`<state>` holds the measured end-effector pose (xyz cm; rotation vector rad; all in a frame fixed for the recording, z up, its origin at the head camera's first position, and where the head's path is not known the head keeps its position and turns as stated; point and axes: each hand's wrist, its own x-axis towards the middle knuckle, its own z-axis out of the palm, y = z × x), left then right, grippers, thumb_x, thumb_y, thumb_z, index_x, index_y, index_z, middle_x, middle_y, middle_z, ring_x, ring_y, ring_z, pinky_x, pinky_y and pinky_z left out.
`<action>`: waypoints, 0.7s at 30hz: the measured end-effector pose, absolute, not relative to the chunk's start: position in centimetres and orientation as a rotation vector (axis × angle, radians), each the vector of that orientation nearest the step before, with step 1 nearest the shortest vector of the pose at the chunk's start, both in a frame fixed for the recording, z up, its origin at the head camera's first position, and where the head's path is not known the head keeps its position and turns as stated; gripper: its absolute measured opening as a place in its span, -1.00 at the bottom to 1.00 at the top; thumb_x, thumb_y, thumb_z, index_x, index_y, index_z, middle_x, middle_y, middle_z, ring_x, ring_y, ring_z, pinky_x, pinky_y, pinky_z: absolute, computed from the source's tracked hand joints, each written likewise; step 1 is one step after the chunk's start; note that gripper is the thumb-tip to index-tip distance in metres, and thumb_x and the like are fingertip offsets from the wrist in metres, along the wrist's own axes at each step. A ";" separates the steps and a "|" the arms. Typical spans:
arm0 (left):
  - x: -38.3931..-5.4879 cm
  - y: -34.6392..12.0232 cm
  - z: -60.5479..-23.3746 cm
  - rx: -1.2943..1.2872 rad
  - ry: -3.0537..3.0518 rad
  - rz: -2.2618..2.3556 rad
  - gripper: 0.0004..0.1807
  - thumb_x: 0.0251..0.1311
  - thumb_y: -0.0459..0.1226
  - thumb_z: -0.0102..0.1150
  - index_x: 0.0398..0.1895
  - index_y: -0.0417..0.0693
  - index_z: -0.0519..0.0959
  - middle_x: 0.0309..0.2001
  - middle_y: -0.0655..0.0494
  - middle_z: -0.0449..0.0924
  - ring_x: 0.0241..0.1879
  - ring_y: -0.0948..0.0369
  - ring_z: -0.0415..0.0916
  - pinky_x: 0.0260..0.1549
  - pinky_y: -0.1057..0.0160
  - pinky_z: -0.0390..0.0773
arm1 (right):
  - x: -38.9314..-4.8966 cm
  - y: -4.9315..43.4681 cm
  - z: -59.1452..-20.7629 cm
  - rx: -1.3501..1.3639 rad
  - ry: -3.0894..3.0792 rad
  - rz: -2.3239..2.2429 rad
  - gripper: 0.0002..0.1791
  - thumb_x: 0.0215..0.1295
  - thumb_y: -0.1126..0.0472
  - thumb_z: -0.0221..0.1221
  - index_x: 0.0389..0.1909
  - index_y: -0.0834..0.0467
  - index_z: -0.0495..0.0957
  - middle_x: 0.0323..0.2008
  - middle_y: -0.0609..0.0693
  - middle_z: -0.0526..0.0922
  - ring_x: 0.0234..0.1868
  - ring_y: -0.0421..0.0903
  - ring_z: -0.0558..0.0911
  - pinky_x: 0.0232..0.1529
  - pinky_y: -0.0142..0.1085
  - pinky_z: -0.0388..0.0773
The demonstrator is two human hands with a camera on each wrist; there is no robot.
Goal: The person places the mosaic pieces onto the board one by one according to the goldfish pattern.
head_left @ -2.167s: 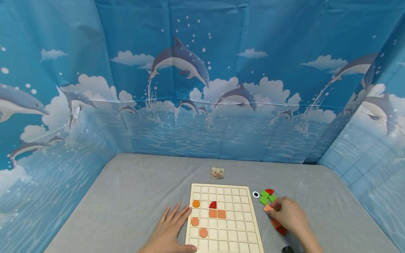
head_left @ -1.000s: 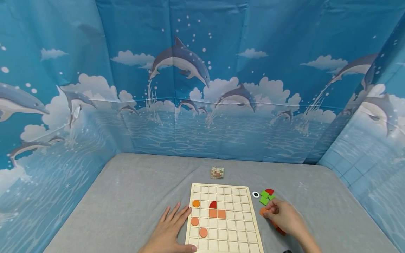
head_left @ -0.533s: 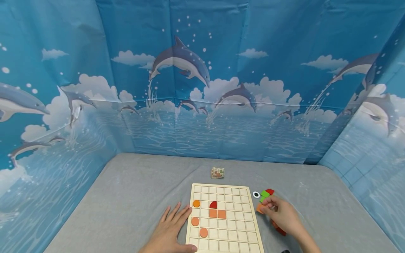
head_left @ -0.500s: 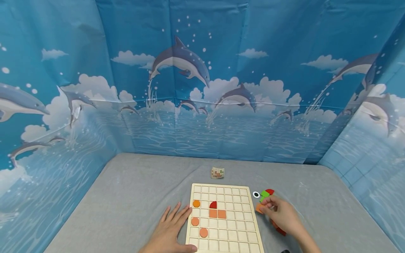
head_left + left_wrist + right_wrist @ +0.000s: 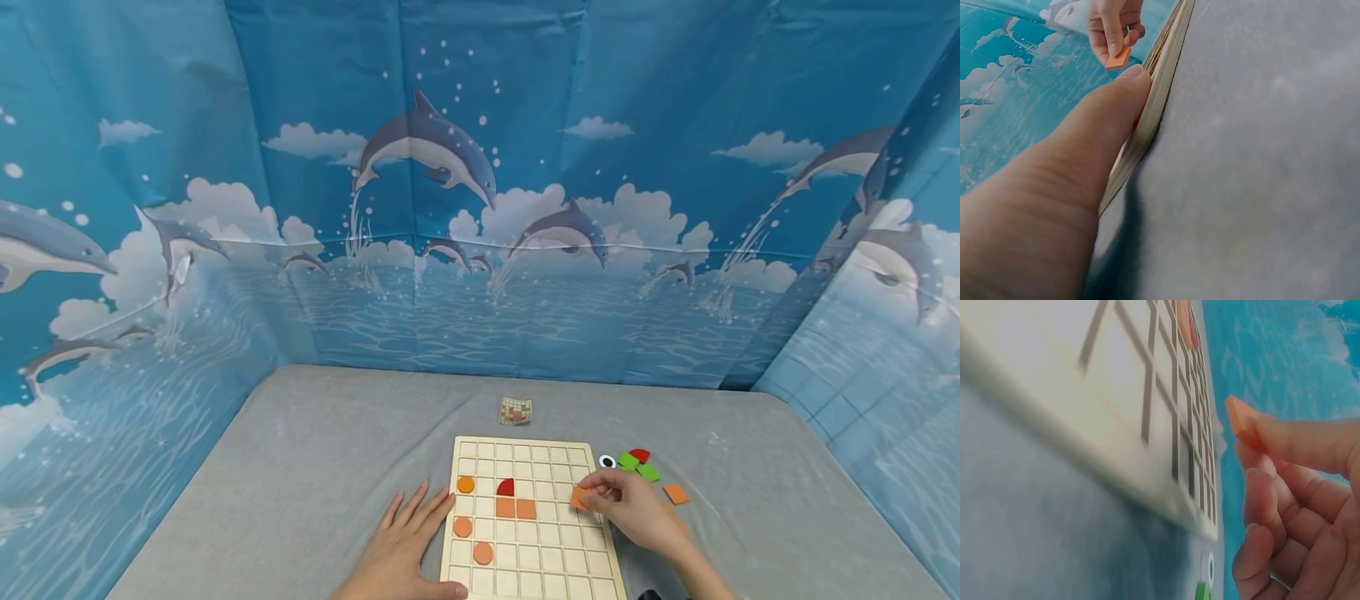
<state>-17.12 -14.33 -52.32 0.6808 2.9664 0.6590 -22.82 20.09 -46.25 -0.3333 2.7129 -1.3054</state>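
Observation:
A pale wooden grid board (image 5: 551, 533) lies on the grey cloth. In its cells are three orange discs (image 5: 483, 552), a red quarter-circle tile (image 5: 506, 487) and two orange square tiles (image 5: 527, 509). My left hand (image 5: 405, 546) rests at the board's left side with fingers spread; the left wrist view has its thumb against the board edge. Between thumb and fingers, my right hand (image 5: 637, 512) pinches an orange square tile (image 5: 1244, 424), held over the board's right-hand columns. The other fingers of that hand curl loosely in the right wrist view.
Right of the board lie a black-and-white disc (image 5: 607, 461), green tiles (image 5: 648, 472), a red quarter-circle (image 5: 640, 455) and an orange square (image 5: 676, 494). My right arm partly covers more pieces. A small patterned card (image 5: 515, 410) sits behind the board. A dolphin-print curtain (image 5: 480, 308) encloses the table.
My right hand has moved left from the loose pieces to above the board's right side, carrying the orange square tile. My left hand has stayed in place.

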 end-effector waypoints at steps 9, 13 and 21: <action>-17.2 -14.4 -52.4 0.682 2.982 0.623 0.19 -0.16 0.53 -0.02 0.50 0.06 0.07 0.45 0.19 0.04 0.44 0.02 -0.16 0.30 -0.15 -0.16 | -23.1 18.4 -46.4 -0.533 2.660 -1.275 -0.88 0.18 0.19 0.31 -0.34 0.12 0.59 -0.48 -0.11 0.53 -0.59 -0.19 0.42 -0.61 -0.34 0.40; -17.2 -14.4 -52.4 0.681 2.988 0.617 0.20 -0.17 0.53 -0.02 0.49 0.05 0.07 0.45 0.19 0.05 0.44 0.02 -0.15 0.30 -0.14 -0.17 | -23.2 17.9 -46.6 -0.605 2.615 -1.267 -0.88 0.20 0.19 0.29 -0.33 0.13 0.57 -0.47 -0.09 0.53 -0.59 -0.19 0.42 -0.61 -0.33 0.40; -17.1 -14.3 -52.3 0.693 2.995 0.626 0.19 -0.16 0.53 -0.02 0.49 0.04 0.08 0.44 0.17 0.06 0.43 0.02 -0.14 0.29 -0.13 -0.17 | -23.2 17.1 -47.1 -0.625 2.643 -1.212 -0.91 0.17 0.23 0.31 -0.40 0.09 0.57 -0.51 -0.14 0.50 -0.60 -0.22 0.38 -0.59 -0.36 0.36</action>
